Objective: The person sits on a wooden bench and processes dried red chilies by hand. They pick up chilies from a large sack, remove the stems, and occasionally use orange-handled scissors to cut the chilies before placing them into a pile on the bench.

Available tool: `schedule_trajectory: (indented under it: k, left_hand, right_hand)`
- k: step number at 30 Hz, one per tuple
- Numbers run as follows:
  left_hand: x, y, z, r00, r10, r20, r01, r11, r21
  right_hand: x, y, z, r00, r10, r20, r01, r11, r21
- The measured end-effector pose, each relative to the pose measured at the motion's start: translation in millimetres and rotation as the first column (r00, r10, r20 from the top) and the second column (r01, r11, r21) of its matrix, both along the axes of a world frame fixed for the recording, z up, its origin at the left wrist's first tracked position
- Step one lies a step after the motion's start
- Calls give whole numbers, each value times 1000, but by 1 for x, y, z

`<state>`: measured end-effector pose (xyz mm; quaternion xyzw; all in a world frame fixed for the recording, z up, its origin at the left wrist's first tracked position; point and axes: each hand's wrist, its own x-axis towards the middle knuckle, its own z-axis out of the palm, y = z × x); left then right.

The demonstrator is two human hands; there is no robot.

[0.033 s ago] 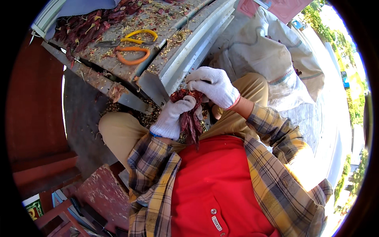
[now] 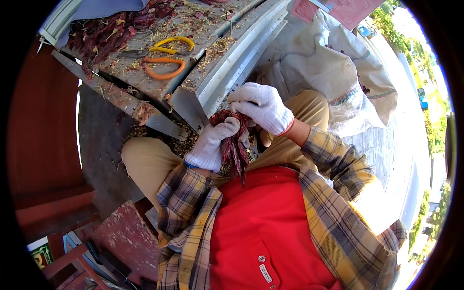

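A bunch of dried red chillies [image 2: 235, 157] hangs between my two hands, over my lap. My left hand [image 2: 210, 140], in a white knitted glove, is wrapped round the bunch from the left. Also gloved in white, my right hand [image 2: 265, 106] has its fingers bent onto the top of the bunch from the right. Its fingertips are partly hidden, so their exact hold is hard to see. Scissors [image 2: 164, 77] with one yellow and one orange handle lie on the grey metal surface [image 2: 186, 94] ahead, apart from both hands.
More dried chillies [image 2: 108, 36] are heaped at the far left of the metal surface, among scattered seeds and stem bits. A large whitish woven sack [image 2: 314, 72] stands at the right. Seeds and debris [image 2: 179, 145] lie below my hands. A worn reddish board [image 2: 128, 237] is at lower left.
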<state>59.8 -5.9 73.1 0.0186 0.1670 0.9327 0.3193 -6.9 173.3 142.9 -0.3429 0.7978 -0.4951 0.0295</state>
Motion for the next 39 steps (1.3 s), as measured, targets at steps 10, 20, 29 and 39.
schedule_trajectory:
  k: [10, 20, 29, 39]
  left_hand:
    - [-3, 1, 17, 936, 333, -114, -352, 896, -271]
    - [0, -1, 14, 920, 348, -178, -390, 845, -366]
    - [3, 3, 30, 862, 447, -241, -504, 810, -300]
    - [13, 2, 36, 732, 517, -443, -681, 572, -457]
  right_hand:
    - [-25, 1, 41, 745, -96, 660, 33, 994, 108]
    - [-28, -8, 31, 923, 333, -194, -283, 927, 247]
    - [-42, -6, 61, 954, -10, 300, -69, 965, 255]
    - [-102, -147, 81, 920, 149, -363, 210, 595, 775]
